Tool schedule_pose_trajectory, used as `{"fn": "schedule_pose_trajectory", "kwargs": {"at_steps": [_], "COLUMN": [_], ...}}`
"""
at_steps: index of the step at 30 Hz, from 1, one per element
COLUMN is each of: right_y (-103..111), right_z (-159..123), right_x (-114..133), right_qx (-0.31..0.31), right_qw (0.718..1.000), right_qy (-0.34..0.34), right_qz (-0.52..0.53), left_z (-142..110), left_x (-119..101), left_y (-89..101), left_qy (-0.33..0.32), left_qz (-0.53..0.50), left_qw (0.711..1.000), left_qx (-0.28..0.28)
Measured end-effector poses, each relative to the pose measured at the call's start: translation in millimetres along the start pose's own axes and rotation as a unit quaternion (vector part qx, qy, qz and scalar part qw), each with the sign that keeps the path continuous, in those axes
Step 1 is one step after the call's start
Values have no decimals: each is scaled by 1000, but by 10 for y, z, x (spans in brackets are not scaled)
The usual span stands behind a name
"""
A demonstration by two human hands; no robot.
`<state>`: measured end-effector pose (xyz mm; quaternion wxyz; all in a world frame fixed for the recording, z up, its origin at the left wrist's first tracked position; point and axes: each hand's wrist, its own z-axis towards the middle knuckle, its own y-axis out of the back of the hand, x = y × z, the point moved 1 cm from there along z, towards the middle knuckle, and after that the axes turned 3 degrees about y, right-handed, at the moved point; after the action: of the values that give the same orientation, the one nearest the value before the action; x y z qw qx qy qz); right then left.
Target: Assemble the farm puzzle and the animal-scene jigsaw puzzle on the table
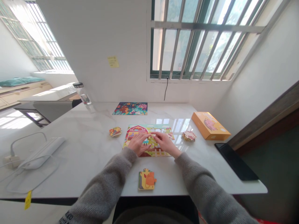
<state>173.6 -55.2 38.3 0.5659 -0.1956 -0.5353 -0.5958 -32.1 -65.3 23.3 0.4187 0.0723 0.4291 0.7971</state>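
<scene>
A farm-scene jigsaw puzzle (160,152) with a red barn lies flat on the table, partly hidden under both hands. My left hand (139,143) rests over its middle, palm down, with the fingers stretched out and the thumb apart. From the other side my right hand (165,143) reaches in, its fingers bent and their tips close together at a small yellow-green puzzle piece (153,137). The fingertips of both hands nearly meet there. Closer to me sits a small stack of puzzle pieces (146,180), an orange and yellow one on top.
Piles of pieces lie left (115,132) and right (188,136) of the puzzle. A dark picture sheet (130,109) is behind it. An orange box (210,126) and a black phone-like slab (235,161) are at right; a bottle (83,95) and power strip (44,154) at left.
</scene>
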Motion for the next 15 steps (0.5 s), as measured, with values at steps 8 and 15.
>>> {"fn": "schedule_pose_trajectory", "kwargs": {"at_steps": [8, 15], "right_y": [-43, -122], "right_z": [-146, -135], "right_x": [-83, -200], "right_qx": [-72, -75], "right_qw": [992, 981], "right_qy": [-21, -45], "right_qz": [103, 175], "left_z": [-10, -19], "left_x": [19, -20], "left_y": [-13, -23], "left_qy": [13, 12], "left_qz": [-26, -36], "left_qw": [999, 999], "left_qx": [-27, -4]}}
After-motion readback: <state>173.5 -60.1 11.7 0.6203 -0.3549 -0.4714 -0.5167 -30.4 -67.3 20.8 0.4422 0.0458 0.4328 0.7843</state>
